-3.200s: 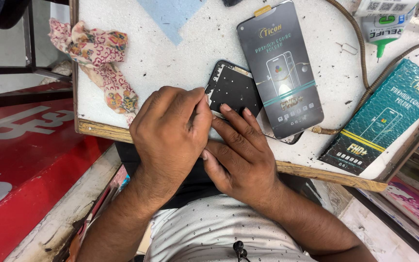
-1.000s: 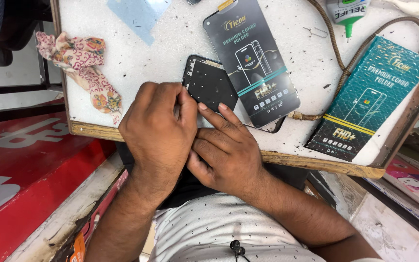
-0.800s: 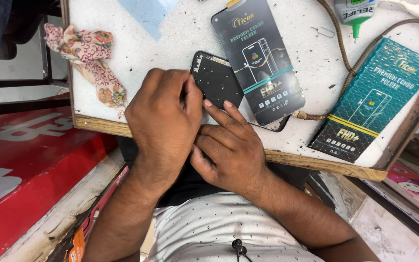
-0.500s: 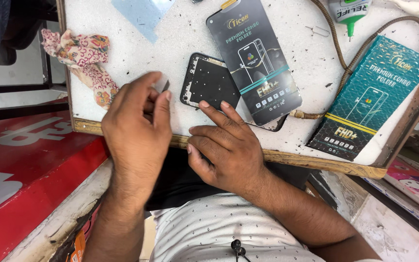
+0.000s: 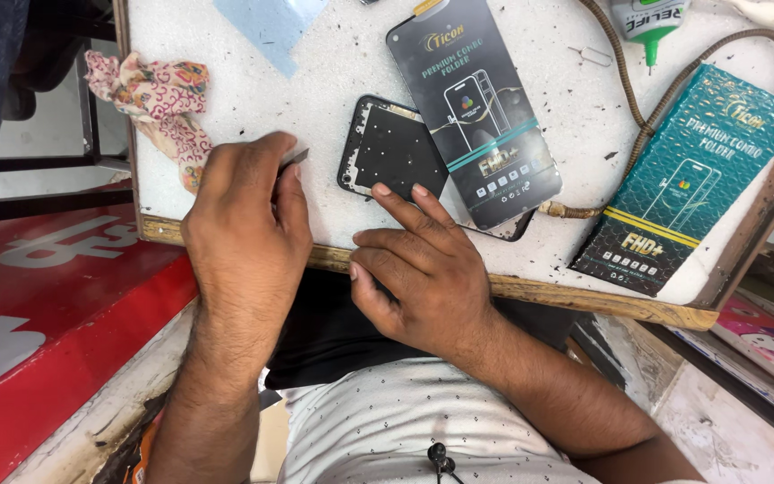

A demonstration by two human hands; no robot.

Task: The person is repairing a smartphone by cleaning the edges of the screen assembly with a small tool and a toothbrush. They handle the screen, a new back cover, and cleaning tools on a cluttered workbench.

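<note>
Pinning the black phone frame (image 5: 393, 148) with two spread fingertips, the right hand (image 5: 423, 269) steadies it. The left hand (image 5: 248, 224) pinches a small blade (image 5: 296, 157); next, it likely needs careful edge entry.

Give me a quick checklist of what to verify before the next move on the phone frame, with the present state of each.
1. Right hand steadies the black phone frame: ok, two fingertips rest on its lower corner.
2. Left hand grips its small thin tool: ok, pinched.
3. Tool is on the frame: not ok, it is apart, to the left.
4. Frame lies flat on the white table: ok.
5. Dark package is off the frame: not ok, its edge seems to overlap.
6. Tool tip condition: cannot tell.
</note>
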